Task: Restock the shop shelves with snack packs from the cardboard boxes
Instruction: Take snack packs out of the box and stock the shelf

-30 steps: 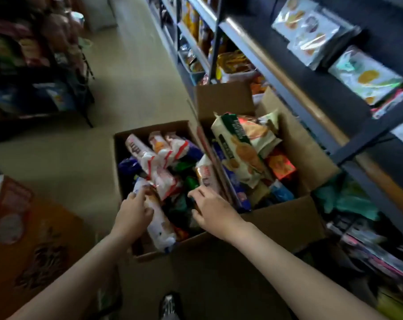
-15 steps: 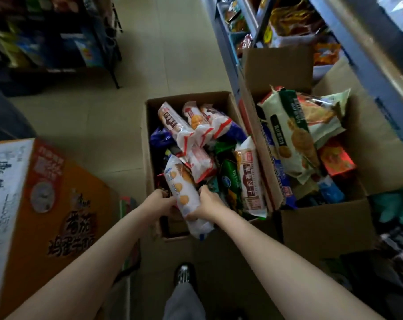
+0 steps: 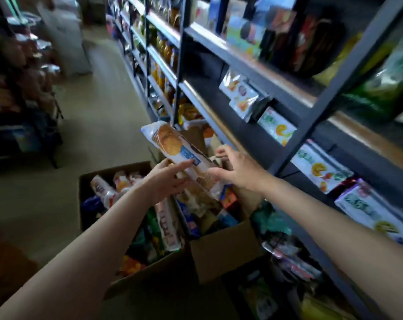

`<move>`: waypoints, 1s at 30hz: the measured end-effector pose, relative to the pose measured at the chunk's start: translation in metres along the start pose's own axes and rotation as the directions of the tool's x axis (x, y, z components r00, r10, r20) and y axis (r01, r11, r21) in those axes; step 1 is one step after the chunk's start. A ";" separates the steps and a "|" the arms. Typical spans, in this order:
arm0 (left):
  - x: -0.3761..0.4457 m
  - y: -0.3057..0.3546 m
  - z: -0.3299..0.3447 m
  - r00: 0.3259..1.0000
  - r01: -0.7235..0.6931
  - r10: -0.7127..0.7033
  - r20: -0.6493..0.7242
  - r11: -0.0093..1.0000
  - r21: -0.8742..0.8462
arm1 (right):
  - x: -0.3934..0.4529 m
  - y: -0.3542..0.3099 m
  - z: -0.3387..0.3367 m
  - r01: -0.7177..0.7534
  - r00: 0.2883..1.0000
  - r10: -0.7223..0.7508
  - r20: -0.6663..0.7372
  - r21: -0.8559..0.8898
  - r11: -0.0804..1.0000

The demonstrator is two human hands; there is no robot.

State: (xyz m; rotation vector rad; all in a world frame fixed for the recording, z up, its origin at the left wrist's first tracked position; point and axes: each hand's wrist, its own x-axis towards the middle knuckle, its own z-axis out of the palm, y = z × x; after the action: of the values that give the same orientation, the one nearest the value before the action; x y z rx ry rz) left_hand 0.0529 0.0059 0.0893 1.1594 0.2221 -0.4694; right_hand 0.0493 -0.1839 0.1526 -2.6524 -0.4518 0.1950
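I hold a long white biscuit pack [image 3: 170,144] tilted in the air above the two cardboard boxes. My left hand [image 3: 165,181] grips its lower half from the left. My right hand [image 3: 237,169] is at the pack's lower end with fingers spread, thumb close to the wrapper; whether it touches is unclear. The left cardboard box [image 3: 87,181] on the floor holds several snack packs. The right cardboard box [image 3: 223,250], also full of packs, stands against the dark metal shelves [image 3: 242,72]. A few white biscuit bags [image 3: 244,98] lie on the middle shelf beyond my right hand.
The shelving runs along the right side, with juice bottles [image 3: 168,54] further down the aisle. More packs [image 3: 366,209] lie on a lower shelf at the right. A dark rack of goods [image 3: 22,100] stands at the left. An orange carton [image 3: 6,269] sits at the lower left.
Both hands lifted the biscuit pack out of the left box and raised it toward the shelves. My view swung up from the boxes to the shelving.
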 end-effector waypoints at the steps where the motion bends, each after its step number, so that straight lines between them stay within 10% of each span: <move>1: -0.003 0.010 0.020 0.997 -0.035 0.030 0.070 0.997 0.062 | -0.012 0.008 -0.025 -0.075 0.997 0.075 0.000 0.027 0.997; 11: -0.037 0.057 0.176 0.714 -0.279 -0.054 0.698 0.893 0.353 | -0.143 0.031 -0.118 -0.252 0.923 0.337 -0.185 0.371 0.894; 20: -0.045 0.081 0.203 0.744 -0.293 -0.173 0.645 0.783 0.549 | -0.163 0.006 -0.095 -0.344 0.655 0.656 -0.373 0.626 0.700; 25: -0.052 0.051 0.180 0.730 -0.301 -0.251 0.636 0.717 0.629 | -0.176 -0.018 -0.063 -0.270 0.744 0.631 -0.220 0.765 0.585; 27: -0.046 0.040 0.167 0.748 -0.256 -0.322 0.581 0.667 0.700 | -0.186 -0.025 -0.061 -0.312 0.754 0.598 -0.271 0.654 0.690; 30: -0.044 0.027 0.160 0.729 -0.390 -0.390 0.563 0.439 0.809 | -0.204 -0.024 -0.060 -0.472 0.795 0.394 -0.461 -0.063 0.879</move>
State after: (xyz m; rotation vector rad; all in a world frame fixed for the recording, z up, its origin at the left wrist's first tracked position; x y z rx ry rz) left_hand 0.0150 -0.1218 0.1922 1.9512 -0.8564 -1.0843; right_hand -0.1366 -0.2576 0.2302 -2.8171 0.3147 -0.3202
